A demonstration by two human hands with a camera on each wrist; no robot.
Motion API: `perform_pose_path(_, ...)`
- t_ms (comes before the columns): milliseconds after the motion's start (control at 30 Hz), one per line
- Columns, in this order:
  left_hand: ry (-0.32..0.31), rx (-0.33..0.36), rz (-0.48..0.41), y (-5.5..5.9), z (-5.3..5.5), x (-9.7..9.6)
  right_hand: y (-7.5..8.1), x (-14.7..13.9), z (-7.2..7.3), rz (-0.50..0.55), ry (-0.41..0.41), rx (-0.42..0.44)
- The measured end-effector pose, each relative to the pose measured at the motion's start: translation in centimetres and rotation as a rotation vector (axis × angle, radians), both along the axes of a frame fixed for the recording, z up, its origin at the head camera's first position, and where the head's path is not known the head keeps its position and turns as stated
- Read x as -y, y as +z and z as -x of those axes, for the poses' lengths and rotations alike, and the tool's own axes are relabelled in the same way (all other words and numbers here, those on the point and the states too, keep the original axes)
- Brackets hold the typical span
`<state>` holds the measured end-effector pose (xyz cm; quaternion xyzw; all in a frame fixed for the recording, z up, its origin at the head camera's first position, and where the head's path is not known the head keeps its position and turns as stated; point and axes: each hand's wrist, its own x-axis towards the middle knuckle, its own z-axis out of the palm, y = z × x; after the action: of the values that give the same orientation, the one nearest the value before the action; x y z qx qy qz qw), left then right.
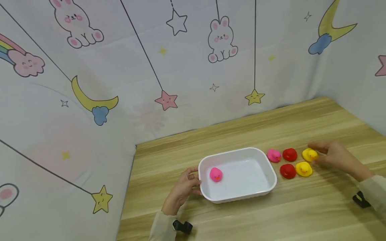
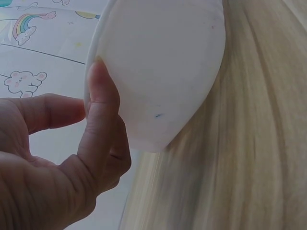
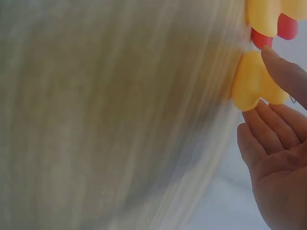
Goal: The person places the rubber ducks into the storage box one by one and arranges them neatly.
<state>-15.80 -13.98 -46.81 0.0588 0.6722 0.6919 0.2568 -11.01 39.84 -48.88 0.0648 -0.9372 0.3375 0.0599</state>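
My left hand (image 1: 184, 185) holds the left end of a white tray (image 1: 241, 179), thumb and a finger pinching its rim in the left wrist view. Inside the tray, toward the left, sits a pink rubber duck (image 1: 215, 174). At the right, my right hand (image 1: 337, 159) reaches around the back yellow rubber duck (image 1: 310, 155). Its fingers and thumb are spread on either side of that duck, with nearly straight fingertips right at its body in the right wrist view. A second yellow duck (image 1: 304, 169) sits just in front of it.
Between the tray and the yellow ducks stand two red ducks, one behind (image 1: 290, 154) and one in front (image 1: 287, 171). Another pink duck (image 1: 273, 155) is close to the tray's right rim. A patterned white cloth (image 1: 193, 110) walls the wooden table (image 1: 229, 221) at the back and sides.
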Motion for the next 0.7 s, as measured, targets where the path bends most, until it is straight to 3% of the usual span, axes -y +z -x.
perform_pose_path(300,0.0,0.006,-0.01,0.0,-0.1,0.3,-0.5,0.2,0.7,-0.14,0.039,-0.074)
perform_pose_path(600,-0.004,-0.003,-0.013,0.3,-0.1,0.7,1.0,0.9,0.1,-0.111,0.018,0.022)
perform_pose_path(700,-0.004,0.007,-0.01,0.1,-0.1,0.6,1.8,1.1,-0.4,-0.109,0.014,0.019)
